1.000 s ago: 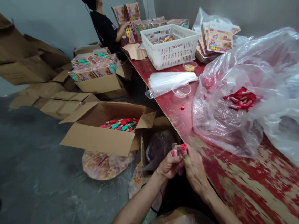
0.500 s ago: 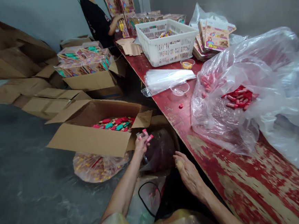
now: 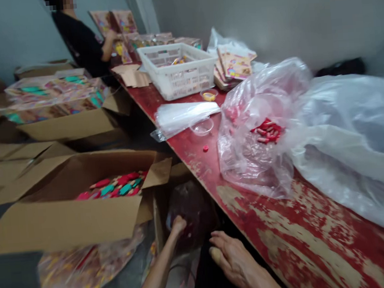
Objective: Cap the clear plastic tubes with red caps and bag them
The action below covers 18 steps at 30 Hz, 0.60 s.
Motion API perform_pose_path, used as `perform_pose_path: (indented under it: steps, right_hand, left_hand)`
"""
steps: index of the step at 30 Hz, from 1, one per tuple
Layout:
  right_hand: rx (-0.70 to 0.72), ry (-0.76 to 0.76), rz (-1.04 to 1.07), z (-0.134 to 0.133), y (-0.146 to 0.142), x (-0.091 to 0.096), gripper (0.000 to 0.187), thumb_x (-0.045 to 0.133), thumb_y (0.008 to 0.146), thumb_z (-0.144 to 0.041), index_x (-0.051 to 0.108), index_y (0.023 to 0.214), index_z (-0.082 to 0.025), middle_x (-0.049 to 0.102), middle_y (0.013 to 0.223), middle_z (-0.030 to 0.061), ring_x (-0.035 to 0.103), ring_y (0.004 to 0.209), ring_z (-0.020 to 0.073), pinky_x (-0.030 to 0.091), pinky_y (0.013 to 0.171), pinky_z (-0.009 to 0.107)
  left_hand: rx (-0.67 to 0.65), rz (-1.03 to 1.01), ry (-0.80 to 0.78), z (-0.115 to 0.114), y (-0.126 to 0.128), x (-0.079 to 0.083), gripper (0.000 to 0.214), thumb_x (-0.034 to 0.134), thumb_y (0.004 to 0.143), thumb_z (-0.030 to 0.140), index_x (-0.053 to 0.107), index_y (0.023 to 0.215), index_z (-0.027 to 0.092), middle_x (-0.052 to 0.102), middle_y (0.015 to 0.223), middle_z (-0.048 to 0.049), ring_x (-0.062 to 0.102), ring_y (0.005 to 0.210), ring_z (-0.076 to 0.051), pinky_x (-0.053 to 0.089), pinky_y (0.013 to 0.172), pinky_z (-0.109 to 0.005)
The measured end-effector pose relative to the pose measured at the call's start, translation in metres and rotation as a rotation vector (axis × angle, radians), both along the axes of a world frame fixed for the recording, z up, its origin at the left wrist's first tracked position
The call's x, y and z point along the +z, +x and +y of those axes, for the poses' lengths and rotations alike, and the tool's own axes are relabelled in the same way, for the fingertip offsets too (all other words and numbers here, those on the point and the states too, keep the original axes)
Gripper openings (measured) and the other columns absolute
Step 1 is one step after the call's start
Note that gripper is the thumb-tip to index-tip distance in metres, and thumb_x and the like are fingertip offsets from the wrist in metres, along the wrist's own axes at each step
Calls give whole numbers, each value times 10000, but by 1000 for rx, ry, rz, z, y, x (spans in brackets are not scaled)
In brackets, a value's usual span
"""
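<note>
Work left hand [image 3: 179,225] low at dark translucent plastic bag [image 3: 192,204], left of worn red wooden table [image 3: 305,232], without snagging it; cannot tell grip. Rest right hand [image 3: 233,257], loosely spread and released, beside table edge.

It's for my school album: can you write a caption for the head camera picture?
Left hand at a plastic bag, right hand open beside a worn red table.

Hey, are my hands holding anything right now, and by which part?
Your right hand is open, holding nothing visible. Whether your left hand holds anything can't be told: it's blurred at the dark plastic bag.
</note>
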State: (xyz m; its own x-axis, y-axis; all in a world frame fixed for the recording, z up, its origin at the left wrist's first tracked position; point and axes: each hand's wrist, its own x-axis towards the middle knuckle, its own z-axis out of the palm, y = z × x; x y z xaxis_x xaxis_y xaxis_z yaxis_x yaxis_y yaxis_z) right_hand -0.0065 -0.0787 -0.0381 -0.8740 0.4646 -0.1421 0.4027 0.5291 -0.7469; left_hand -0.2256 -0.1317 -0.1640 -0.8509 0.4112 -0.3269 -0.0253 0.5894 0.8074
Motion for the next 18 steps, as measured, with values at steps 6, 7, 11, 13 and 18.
perform_pose_path:
  steps: [6, 7, 11, 13, 18]
  right_hand:
    - [-133, 76, 223, 22, 34, 30, 309, 432, 902, -248, 612, 1153, -258, 697, 1076, 30, 662, 959, 164, 526, 842, 241]
    - [-169, 98, 265, 29, 43, 33, 304, 414, 910, -244, 623, 1130, -254, 707, 1040, 32, 669, 931, 158, 533, 819, 233]
    - [-477, 329, 312, 66, 91, 20, 306, 406, 921, -282, 650, 1099, -231, 714, 1047, 63, 671, 973, 191, 546, 854, 304]
    - [-623, 481, 292, 86, 122, 1, 309, 417, 908, -298, 664, 1074, -214, 715, 1039, 81, 679, 959, 216, 561, 846, 362]
    - [-886, 804, 243, 111, 192, -45, 291, 444, 875, -299, 677, 1033, -232, 688, 1090, 96, 647, 1017, 273, 533, 875, 495]
  left_hand:
    - [-67, 238, 41, 36, -21, 66, 199, 527, 830, 255, 624, 975, 160, 651, 1033, -79, 602, 981, -227, 452, 893, -351]
    - [-82, 328, 109, 44, -16, 82, 222, 510, 830, 284, 623, 985, 174, 653, 1050, -71, 600, 990, -222, 444, 904, -333]
    - [-366, 636, 452, 99, 33, 143, 231, 490, 839, 343, 642, 919, 189, 675, 911, -54, 622, 883, -203, 467, 841, -305]
    - [-613, 650, 497, 142, 62, 162, 211, 445, 863, 269, 636, 915, 198, 667, 935, -63, 618, 901, -195, 467, 842, -299]
    - [-933, 690, 414, 268, 105, 175, 231, 423, 843, 87, 638, 850, 172, 646, 974, -102, 581, 990, -206, 442, 896, -328]
